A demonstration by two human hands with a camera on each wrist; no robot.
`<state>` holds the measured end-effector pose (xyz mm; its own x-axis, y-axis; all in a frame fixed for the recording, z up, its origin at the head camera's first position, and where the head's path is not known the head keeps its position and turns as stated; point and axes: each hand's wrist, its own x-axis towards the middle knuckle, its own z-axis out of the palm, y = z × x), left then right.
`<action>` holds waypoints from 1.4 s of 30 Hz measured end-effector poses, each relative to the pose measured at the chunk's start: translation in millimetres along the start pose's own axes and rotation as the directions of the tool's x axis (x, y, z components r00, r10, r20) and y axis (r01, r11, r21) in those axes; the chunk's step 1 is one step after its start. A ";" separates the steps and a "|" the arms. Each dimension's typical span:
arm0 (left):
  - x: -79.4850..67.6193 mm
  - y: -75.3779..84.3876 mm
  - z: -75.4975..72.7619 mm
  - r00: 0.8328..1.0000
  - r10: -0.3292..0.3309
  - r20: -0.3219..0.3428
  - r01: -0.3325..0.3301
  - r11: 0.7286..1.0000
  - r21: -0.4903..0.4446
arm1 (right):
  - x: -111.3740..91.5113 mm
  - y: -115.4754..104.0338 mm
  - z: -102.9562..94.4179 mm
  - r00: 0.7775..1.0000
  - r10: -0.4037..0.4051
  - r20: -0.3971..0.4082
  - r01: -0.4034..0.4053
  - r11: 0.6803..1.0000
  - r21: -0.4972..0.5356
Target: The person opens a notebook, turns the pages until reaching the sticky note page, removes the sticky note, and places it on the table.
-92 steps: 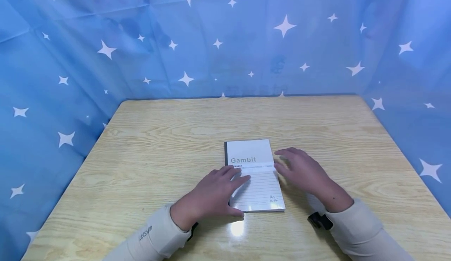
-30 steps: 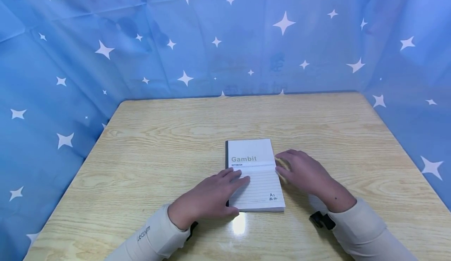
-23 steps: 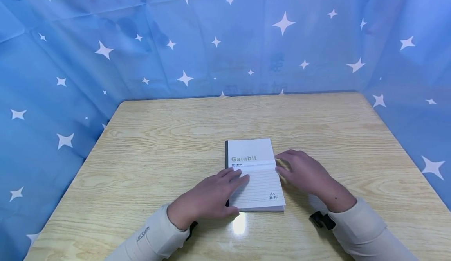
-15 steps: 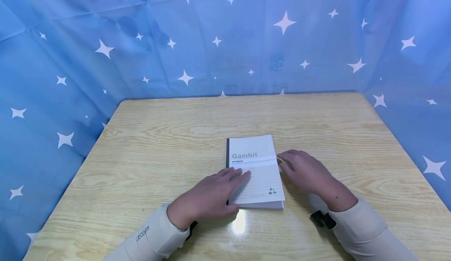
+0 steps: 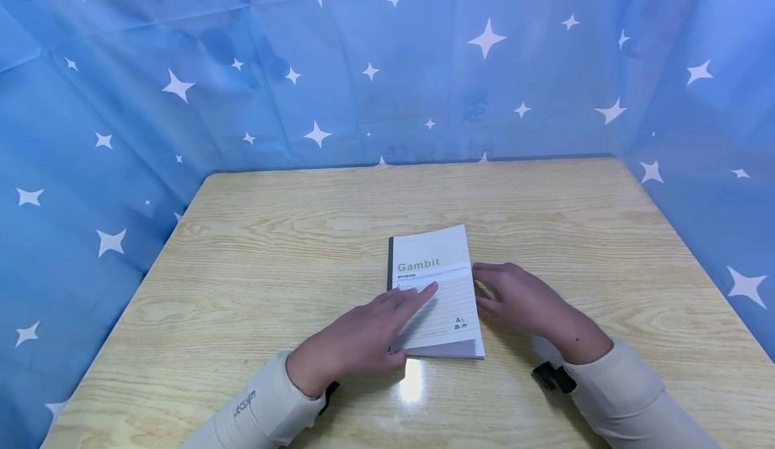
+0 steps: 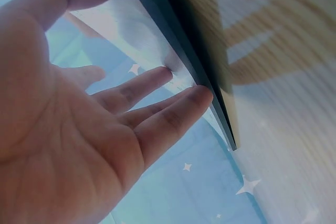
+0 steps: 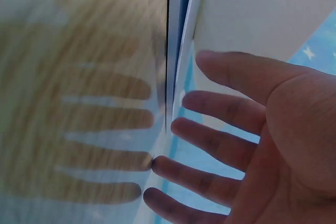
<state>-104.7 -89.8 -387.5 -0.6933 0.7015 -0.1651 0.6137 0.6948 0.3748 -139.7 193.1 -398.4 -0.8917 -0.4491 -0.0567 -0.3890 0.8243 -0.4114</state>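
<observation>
A white notebook (image 5: pixel 431 250) marked "Gambit" lies on the wooden table, its dark spine (image 6: pixel 178 38) on the left. Its front cover is lifted at the right side, and pages show beneath its lower edge. My left hand (image 5: pixel 360 338) rests along the spine side with fingers fairly straight, the index finger extended over the cover. At the right edge is my right hand (image 5: pixel 521 294), thumb and fingers spread and fairly straight. In the right wrist view its fingertips are close to the parted notebook edge (image 7: pixel 181 40); exact contact with the cover is hard to tell.
The pale wooden table (image 5: pixel 290 227) stretches around the notebook. A blue curtain (image 5: pixel 363 38) with white stars hangs behind it and at both sides. Light reflects off the tabletop near its front.
The notebook's cover has risen at its right side, opening a growing gap over the pages. My left index finger has stretched further over the cover. My right hand has barely shifted.
</observation>
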 end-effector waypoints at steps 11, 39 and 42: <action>2.8 -0.4 3.3 1.000 0.015 -0.003 -0.015 0.998 0.054 | -2.5 -4.8 2.3 1.000 -0.007 0.005 0.007 0.996 -0.087; 5.0 9.4 8.4 0.984 0.032 -0.176 -0.002 0.986 0.169 | -4.0 -8.8 5.2 0.999 0.029 0.020 -0.025 0.990 -0.140; 4.7 11.2 7.7 0.980 0.013 -0.199 0.016 0.990 0.144 | -4.4 -9.0 5.9 1.000 0.019 0.009 -0.018 0.986 -0.163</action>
<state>-98.2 -77.5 -391.1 -0.7466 0.6648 0.0248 0.6504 0.7216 0.2373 -130.9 185.7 -399.8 -0.8969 -0.4362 -0.0728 -0.4057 0.8772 -0.2567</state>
